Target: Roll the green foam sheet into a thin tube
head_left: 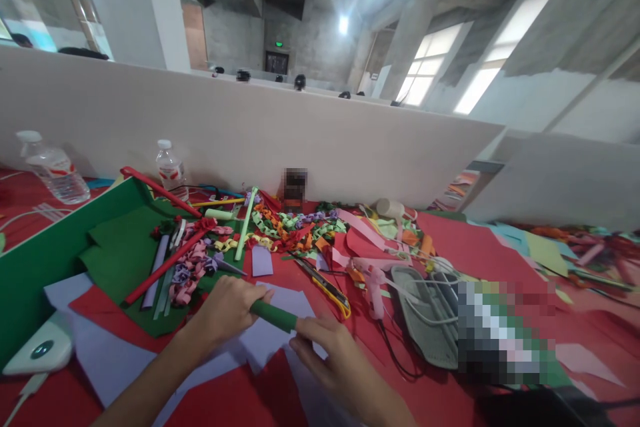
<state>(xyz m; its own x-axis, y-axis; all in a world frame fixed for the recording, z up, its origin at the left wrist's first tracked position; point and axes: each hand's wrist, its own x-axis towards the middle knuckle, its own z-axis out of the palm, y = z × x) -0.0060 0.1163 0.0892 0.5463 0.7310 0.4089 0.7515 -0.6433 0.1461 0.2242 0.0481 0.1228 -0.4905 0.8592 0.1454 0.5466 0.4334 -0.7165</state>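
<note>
left hand [227,310] and right hand [325,350] pinch ends of green paper roll [273,315], fingers closed round it, above lilac sheet [270,340] at near edge of red bench [480,253]. yellow box cutter [330,290] just right, paper chain [290,223] farther back.

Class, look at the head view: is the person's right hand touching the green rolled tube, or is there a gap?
Touching. In the head view, the right hand has its fingers against the end of the green rolled tube, while the left hand wraps the other end.

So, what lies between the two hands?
In the head view, a rolled green paper tube spans from the left hand to the right hand, over lavender paper.
</note>
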